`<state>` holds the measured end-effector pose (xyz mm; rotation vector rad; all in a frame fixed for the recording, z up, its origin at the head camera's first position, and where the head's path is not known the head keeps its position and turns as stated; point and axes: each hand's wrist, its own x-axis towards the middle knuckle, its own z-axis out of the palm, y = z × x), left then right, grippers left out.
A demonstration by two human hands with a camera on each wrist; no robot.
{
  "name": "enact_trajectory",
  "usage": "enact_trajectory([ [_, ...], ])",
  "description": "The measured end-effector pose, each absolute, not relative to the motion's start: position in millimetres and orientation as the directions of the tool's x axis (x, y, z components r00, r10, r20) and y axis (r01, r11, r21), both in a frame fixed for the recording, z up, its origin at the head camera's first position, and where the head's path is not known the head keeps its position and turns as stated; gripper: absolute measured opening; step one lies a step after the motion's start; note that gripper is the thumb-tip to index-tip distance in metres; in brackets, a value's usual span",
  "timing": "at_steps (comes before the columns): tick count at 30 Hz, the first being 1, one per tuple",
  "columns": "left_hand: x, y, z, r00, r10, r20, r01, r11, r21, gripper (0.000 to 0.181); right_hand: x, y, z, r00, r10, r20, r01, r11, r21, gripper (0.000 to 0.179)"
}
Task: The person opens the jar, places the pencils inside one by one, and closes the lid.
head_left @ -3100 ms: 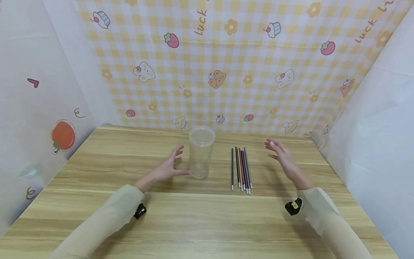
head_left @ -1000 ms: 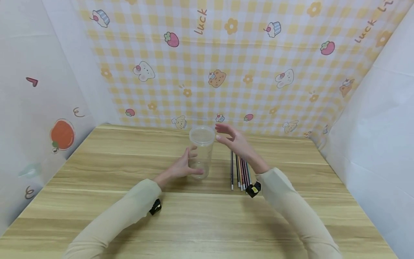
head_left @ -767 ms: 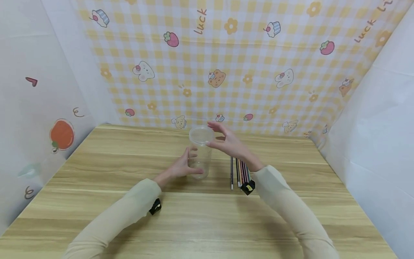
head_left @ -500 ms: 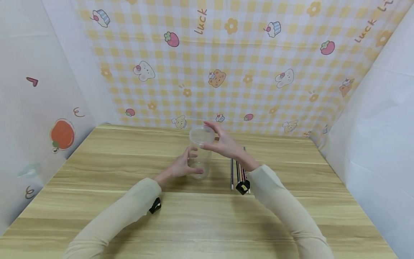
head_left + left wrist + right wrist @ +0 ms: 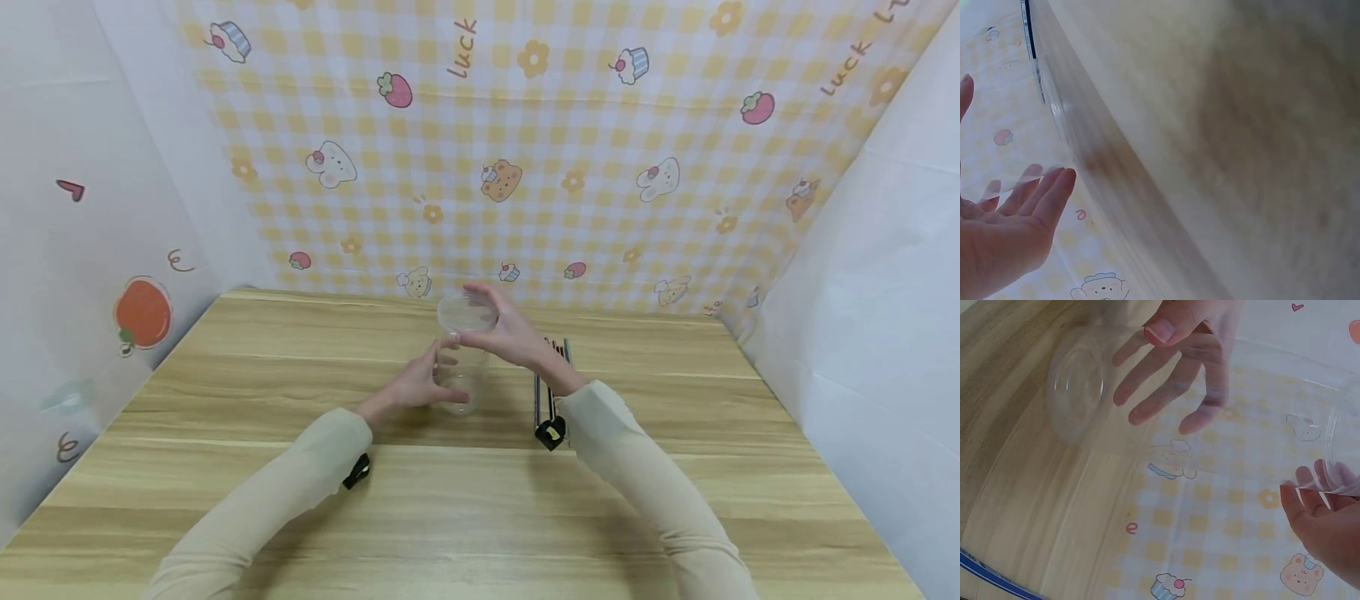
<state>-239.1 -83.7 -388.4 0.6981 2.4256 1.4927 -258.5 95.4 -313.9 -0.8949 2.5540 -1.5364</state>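
Observation:
A tall clear plastic jar (image 5: 471,368) with a see-through lid (image 5: 463,312) stands upright on the wooden table. My left hand (image 5: 415,385) holds its lower body from the left, thumb in front and fingers behind, seen through the wall in the right wrist view. My right hand (image 5: 512,333) grips the lid from the right, thumb at the near side and fingers at the far side. Several pencils (image 5: 537,400) lie to the right of the jar, partly hidden under my right forearm. The left wrist view shows the left hand's fingers (image 5: 1054,197) beside the clear wall.
A yellow checked cloth (image 5: 555,142) with cartoon prints hangs behind the table (image 5: 465,517). White sheets close off the left and right sides. A small black device (image 5: 551,433) sits at my right wrist, over the pencils.
My left hand has moved right onto the jar and taken hold of it. My right hand has come left from beyond the pencils and closed round the lid. The jar has stayed in place.

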Motion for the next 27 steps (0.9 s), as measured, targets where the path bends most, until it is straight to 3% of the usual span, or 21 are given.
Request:
enact_trajectory([
  [8,-250,-86,-401,-0.865,0.497,0.068,0.318,0.438,0.841,0.09,-267,98,-316,-0.803,-0.523,0.286,-0.506,0.344,-0.791,0.068],
  [18,-256,-89,-403,-0.856,0.516,0.041,0.316,0.458,0.831,0.077,-281,107,-314,-0.715,-0.672,0.194,-0.448,0.226,-0.865,0.072],
  [23,-256,-89,-403,-0.853,0.521,0.03,0.311,0.462,0.83,0.077,-274,112,-312,-0.741,-0.645,0.188,-0.48,0.312,-0.82,0.075],
  [27,-256,-89,-403,-0.857,0.515,0.02,0.297,0.462,0.836,0.076,-262,111,-307,-0.758,-0.587,0.285,-0.583,0.413,-0.699,0.072],
])
